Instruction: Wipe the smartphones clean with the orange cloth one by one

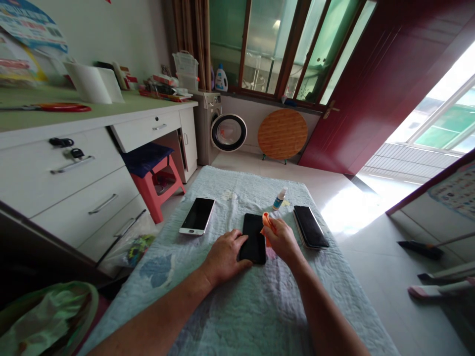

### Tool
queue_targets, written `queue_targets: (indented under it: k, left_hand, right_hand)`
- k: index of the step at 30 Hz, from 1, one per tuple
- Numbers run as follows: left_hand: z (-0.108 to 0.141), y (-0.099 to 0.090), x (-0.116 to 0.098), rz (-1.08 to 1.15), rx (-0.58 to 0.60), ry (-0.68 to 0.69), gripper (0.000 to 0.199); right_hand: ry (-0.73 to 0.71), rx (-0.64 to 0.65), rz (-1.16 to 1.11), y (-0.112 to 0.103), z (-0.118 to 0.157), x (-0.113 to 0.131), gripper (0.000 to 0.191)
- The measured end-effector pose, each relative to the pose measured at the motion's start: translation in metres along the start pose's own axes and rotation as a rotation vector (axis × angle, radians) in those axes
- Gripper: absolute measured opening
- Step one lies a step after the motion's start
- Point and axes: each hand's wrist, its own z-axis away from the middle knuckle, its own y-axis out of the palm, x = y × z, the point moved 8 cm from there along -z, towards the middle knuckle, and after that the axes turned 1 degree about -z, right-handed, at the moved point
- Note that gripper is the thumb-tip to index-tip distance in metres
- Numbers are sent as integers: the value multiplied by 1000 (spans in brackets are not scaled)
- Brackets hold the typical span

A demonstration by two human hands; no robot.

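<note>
A black phone [254, 242] lies screen up on the pale quilted cloth, between my hands. My left hand [226, 254] holds it by its left side and lower edge, thumb along the bottom. My right hand [282, 239] pinches an orange cloth [265, 221] at the phone's upper right edge. A white-framed phone [198, 216] rests to the left. On the right lies another dark phone [310, 227], on top of something light-edged. Behind my right hand a small spray bottle [279, 199] stands upright.
The quilted cloth [230, 188] covers the table. A white desk [70, 173] and a red stool [158, 190] are on the left, with a bin [89, 301] at the lower left. Brooms lie at the right.
</note>
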Motion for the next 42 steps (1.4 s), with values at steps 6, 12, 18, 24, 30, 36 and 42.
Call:
queue_targets:
  k: [6,12,18,24,30,36,42]
  left_hand:
    - [0,-3,-2,20,-12,14,62]
    - [1,-3,-2,27,-22,13,58]
    - [0,-2,0,43,-54,16,60]
    - [0,-12,6,168,-212,-21,65]
    - [0,-8,18,543,-245,-84,74]
    - [-3,2,5,1010,-40,-65,66]
    - [-3,-2,3,1084,-49,-59,58]
  right_hand:
    - [75,8,-41,4,1,-9,28]
    - [-80,53,-16,12,5,1,31]
    - [-90,31,-79,10,5,10,14]
    - [78,157,-550,18,6,15,30]
    - [150,291,-880,27,12,26,41]
    - [214,296,-964,29,14,24,43]
    - [269,257,-936,30,15,16,40]
